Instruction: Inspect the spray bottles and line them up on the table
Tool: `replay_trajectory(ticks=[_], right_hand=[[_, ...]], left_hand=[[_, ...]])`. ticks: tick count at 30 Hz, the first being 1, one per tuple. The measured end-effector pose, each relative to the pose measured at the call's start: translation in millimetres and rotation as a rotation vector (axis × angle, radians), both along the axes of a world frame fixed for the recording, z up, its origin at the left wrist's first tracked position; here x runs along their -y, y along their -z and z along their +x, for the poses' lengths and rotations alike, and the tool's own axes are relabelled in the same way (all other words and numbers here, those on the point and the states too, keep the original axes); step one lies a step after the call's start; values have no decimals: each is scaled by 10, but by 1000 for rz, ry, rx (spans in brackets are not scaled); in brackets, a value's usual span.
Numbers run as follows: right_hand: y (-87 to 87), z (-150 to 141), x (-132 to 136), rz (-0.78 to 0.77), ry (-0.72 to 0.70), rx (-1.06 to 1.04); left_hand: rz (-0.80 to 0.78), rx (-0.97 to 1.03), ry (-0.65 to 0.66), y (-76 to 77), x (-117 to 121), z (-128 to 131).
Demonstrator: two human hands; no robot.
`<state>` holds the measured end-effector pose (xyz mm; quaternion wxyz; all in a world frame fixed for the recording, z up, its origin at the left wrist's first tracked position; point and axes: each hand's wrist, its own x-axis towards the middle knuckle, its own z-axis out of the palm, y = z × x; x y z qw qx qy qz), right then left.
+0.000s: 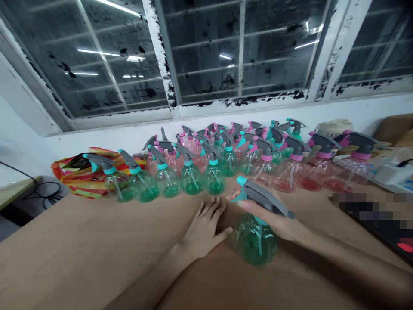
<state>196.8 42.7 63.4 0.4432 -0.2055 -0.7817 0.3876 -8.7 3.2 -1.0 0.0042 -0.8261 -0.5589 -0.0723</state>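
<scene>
A green spray bottle (pixel 256 243) with a grey and teal trigger head is in front of me, its nozzle pointing left and away. My right hand (pixel 274 219) is wrapped round the neck and trigger of this bottle. Just left of it, my left hand (pixel 206 228) lies flat on the brown table (pixel 112 254), fingers spread and holding nothing. Beyond my hands, a row of green spray bottles (pixel 192 183) with teal collars stands upright. To their right are clear pinkish spray bottles (pixel 285 181) with pink collars.
More spray bottles crowd behind, against the wall below a window (pixel 238 47) with peeling paint. An orange striped bag (pixel 88 174) sits at the back left. A dark tray-like object (pixel 371 232), partly blurred out, and a white power adapter (pixel 392 174) lie at the right.
</scene>
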Motion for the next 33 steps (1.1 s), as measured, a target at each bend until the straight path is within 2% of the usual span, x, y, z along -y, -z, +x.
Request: replay_trajectory(ticks=[9,17,27,33], right_hand=[[80,-27,-38,0,125,-16],[4,-27,-62,-17,2,-20],[66,5,-12,-47,39,-45],[29,1,-18,-49,3,-43]], left_hand=[[22,22,-5,25,-10,-7],[19,38,-8,10,-7,6],[13,33,-10,7,-7,8],[30,30,-10,25,-7,-1]])
